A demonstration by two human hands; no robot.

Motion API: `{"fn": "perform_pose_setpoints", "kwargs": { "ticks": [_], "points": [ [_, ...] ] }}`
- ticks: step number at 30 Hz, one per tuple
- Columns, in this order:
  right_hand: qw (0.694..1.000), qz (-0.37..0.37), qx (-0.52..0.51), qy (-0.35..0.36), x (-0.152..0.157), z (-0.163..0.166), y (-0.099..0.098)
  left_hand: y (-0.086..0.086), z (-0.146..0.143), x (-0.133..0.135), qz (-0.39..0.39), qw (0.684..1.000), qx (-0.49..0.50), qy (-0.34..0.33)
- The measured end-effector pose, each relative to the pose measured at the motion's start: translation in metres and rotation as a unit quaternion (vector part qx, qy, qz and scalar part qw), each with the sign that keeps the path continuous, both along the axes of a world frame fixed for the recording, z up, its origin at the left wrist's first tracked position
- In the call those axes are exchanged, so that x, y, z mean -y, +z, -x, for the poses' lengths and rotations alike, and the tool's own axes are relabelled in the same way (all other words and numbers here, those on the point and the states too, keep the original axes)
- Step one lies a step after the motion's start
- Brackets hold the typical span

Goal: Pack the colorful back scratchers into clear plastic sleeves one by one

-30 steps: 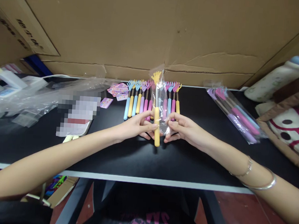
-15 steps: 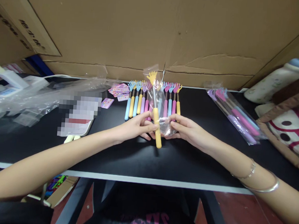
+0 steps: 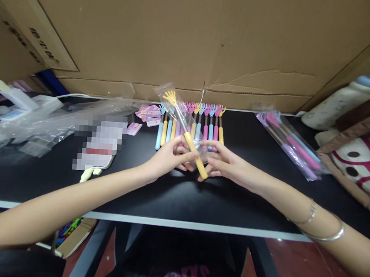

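Observation:
My left hand [image 3: 171, 156] pinches the yellow handle of a yellow back scratcher [image 3: 194, 151], whose claw end [image 3: 169, 97] points up and to the left. A clear plastic sleeve [image 3: 182, 117] covers the scratcher's upper part. My right hand [image 3: 223, 164] is closed on the sleeve's lower end beside the handle. Both hands hover just above the black table [image 3: 181, 197]. Behind them lies a row of several back scratchers [image 3: 189, 124] with blue, yellow, pink and purple handles.
A clear bag of pink and purple scratchers [image 3: 290, 143] lies at the right. Loose plastic bags [image 3: 47, 118] and small pink cards [image 3: 147, 112] lie at the left. Cardboard boxes [image 3: 191, 42] wall the back. A patterned bag [image 3: 358, 146] stands at the far right.
The yellow scratcher has tilted from upright to leaning left, its claw end swinging left. The sleeve has followed it, and both hands have stayed close together.

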State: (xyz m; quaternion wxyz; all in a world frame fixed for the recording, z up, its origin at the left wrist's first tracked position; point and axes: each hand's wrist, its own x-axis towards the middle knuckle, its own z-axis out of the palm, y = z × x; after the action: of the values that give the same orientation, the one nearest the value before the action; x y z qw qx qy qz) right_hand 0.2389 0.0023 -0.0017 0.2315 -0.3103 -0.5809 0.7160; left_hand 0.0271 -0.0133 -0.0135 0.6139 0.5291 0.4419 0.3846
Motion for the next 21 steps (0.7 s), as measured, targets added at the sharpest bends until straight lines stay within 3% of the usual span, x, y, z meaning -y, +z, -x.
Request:
{"fn": "perform_pose_setpoints", "kwargs": {
  "ticks": [10,21],
  "points": [
    [0.999,-0.009,0.022,0.024,0.0001,0.0019,0.0006,0.0027,-0.0047,0.0026,-0.005,1.000,-0.028,0.009],
    [0.999,-0.014,0.021,-0.034,0.0034,0.0017,0.0013,0.0012,-0.0053,0.0036,-0.003,1.000,-0.018,-0.015]
  ]
}}
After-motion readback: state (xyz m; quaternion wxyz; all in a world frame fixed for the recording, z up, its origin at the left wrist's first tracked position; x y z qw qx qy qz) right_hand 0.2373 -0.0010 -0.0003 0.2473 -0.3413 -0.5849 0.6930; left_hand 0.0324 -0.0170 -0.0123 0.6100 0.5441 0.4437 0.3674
